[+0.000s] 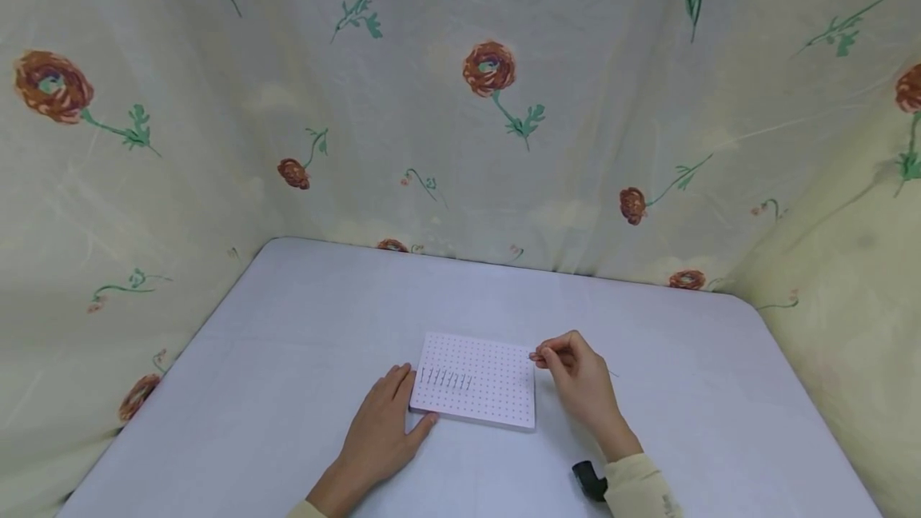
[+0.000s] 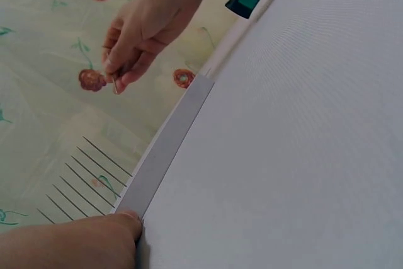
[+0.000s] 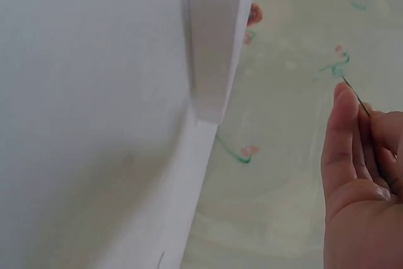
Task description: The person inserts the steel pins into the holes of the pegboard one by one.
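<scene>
A white board (image 1: pixel 496 406) with a grid of small holes lies on the table. Several thin dark pins (image 2: pixel 94 171) stand in a row in its left part. My left hand (image 1: pixel 377 430) rests at the board's left side, fingers straight along that edge and thumb (image 2: pixel 123 222) against the front edge. Over the board's right edge, my right hand (image 1: pixel 579 378) pinches a thin dark pin (image 3: pixel 354 94) between thumb and fingers. The pin's tip points up past the fingertips in the right wrist view.
The white table (image 1: pixel 324 310) surrounds the board. A short thin dark piece (image 1: pixel 613 374) lies on it, right of my right hand. A black curved device (image 1: pixel 590 480) sits at my right cuff. Flowered curtains (image 1: pixel 403 102) enclose the back and sides.
</scene>
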A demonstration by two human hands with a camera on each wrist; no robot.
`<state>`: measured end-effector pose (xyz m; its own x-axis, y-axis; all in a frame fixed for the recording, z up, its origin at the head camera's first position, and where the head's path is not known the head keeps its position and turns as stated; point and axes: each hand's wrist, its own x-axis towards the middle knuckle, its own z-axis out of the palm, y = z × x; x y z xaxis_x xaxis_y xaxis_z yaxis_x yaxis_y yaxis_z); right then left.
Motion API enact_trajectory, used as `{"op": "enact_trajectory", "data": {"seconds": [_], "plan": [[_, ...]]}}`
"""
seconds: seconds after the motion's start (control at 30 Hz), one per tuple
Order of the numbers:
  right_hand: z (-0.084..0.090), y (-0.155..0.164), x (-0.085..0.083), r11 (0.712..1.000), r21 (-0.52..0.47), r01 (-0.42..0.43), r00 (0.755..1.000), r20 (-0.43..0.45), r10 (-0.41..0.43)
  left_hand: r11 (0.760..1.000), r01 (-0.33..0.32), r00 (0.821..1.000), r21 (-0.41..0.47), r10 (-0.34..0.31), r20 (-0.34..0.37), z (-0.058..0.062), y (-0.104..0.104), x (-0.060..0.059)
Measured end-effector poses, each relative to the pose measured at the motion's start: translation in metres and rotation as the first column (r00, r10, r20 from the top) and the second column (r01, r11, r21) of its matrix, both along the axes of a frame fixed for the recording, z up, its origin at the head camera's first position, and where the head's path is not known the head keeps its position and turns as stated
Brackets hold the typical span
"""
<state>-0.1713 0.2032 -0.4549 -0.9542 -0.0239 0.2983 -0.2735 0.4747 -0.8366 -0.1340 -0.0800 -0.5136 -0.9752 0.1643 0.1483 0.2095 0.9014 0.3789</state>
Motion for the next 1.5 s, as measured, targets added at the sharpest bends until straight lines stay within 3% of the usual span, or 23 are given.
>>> {"op": "enact_trajectory", "data": {"seconds": [0.23,0.47,0.63,0.8,1.1,1.5], "plan": [[0.010,-0.027,0.006,0.991,0.132,-0.035,0.993,-0.106,0.049,1.000,-0.005,1.000,0.010,0.005,0.003,0.002,0.000,0.001],[0.012,-0.045,0.009,0.948,0.304,-0.093,0.957,-0.235,0.169,1.000,0.001,1.000,0.005,-0.001,0.000,0.003,0.000,0.000],[0.011,-0.054,0.010,0.933,0.345,-0.099,0.943,-0.266,0.198,1.000,0.000,1.000,-0.004,0.000,-0.010,0.003,-0.001,0.000],[0.006,-0.060,0.008,0.919,0.380,-0.103,0.943,-0.258,0.212,1.000,-0.005,1.000,-0.010,0.005,-0.004,0.002,-0.001,-0.001],[-0.003,-0.066,0.007,0.880,0.451,-0.146,0.958,-0.156,0.239,1.000,0.006,1.000,-0.008,-0.006,-0.009,0.001,-0.002,-0.002],[-0.004,-0.067,0.007,0.852,0.490,-0.186,0.967,-0.061,0.246,1.000,0.011,1.000,0.000,-0.011,-0.011,0.002,-0.002,-0.001]]}}
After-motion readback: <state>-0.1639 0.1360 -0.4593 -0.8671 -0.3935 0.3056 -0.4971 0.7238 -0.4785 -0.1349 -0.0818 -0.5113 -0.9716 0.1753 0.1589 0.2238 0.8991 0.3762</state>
